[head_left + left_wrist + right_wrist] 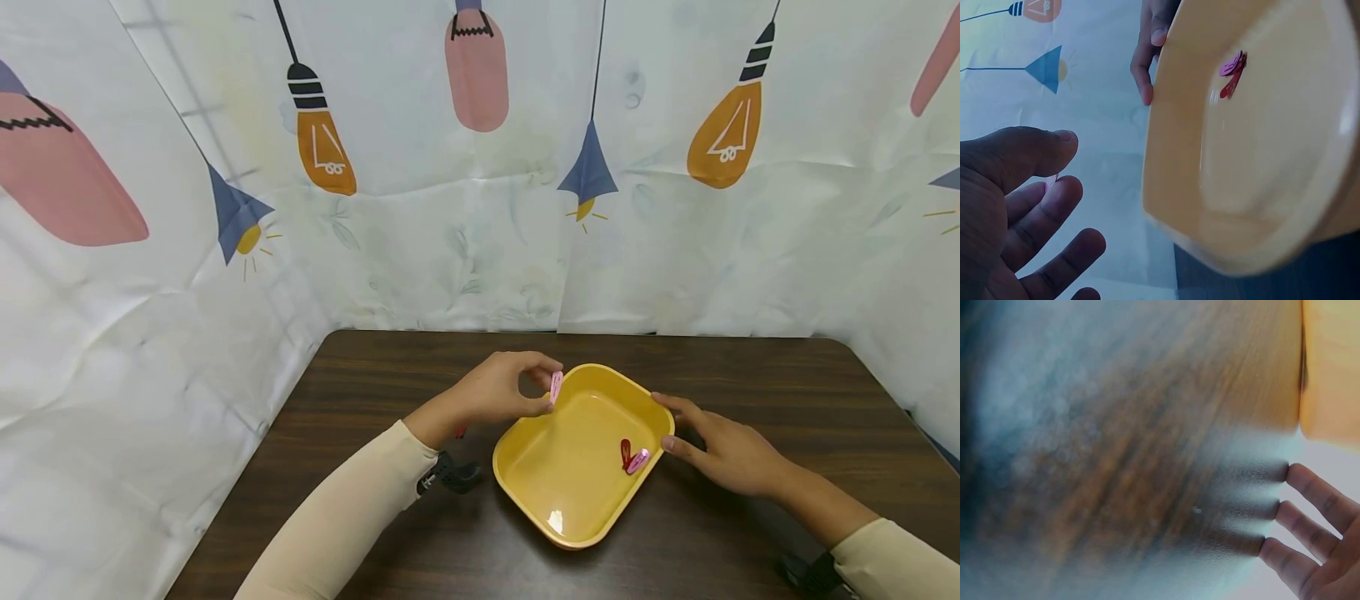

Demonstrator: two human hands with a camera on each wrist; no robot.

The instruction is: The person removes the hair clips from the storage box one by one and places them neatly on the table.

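A pink hair clip (556, 388) is clamped in the left hand's (504, 385) grip by the yellow tray (555, 467), the right hand's (731, 450) parted fingers touch the tray's edge, two clips (626, 452) already lie inside, and a partly hidden red object (460, 432) is left on the desk (750, 367).

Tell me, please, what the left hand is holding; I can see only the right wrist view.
Observer: The left hand pinches a slim, oval pink hair clip.
Operator: Does anything lie in the yellow, rounded-rectangular, glossy tray?
Observer: Yes, a slim dark red hair clip and a second pink hair clip lie there.
Operator: Is something outside it also?
Observer: In the head view, a small red thing shows on the dark brown, wood-grained table, left of the tray; I cannot tell what it is.
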